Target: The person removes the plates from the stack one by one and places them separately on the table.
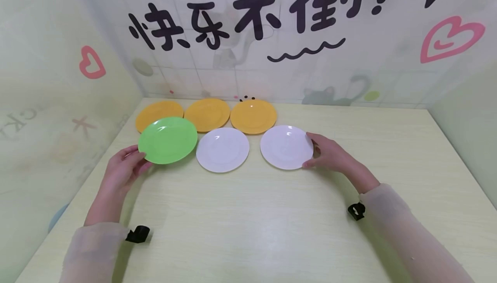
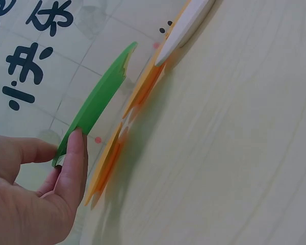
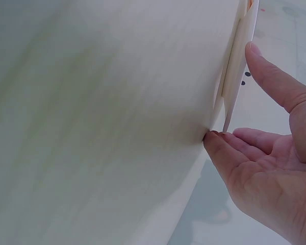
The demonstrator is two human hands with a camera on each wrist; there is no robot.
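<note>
A green plate (image 1: 168, 140) is held at its left rim by my left hand (image 1: 123, 168), with the thumb over the edge and fingers beneath. The left wrist view shows that green plate (image 2: 94, 102) tilted and raised off the table, in front of the orange plates. On the right, a white plate (image 1: 286, 147) lies on the table. My right hand (image 1: 330, 153) spans its right rim, thumb at the near side and fingers at the far side. In the right wrist view the fingertips (image 3: 211, 137) are down by the tabletop at the rim.
Between the hands lies another white plate (image 1: 222, 150). Three orange plates, left (image 1: 157, 112), middle (image 1: 207, 114) and right (image 1: 253, 117), line the back of the light wooden table (image 1: 248, 222). A printed wall covering (image 1: 248, 76) rises behind and at both sides.
</note>
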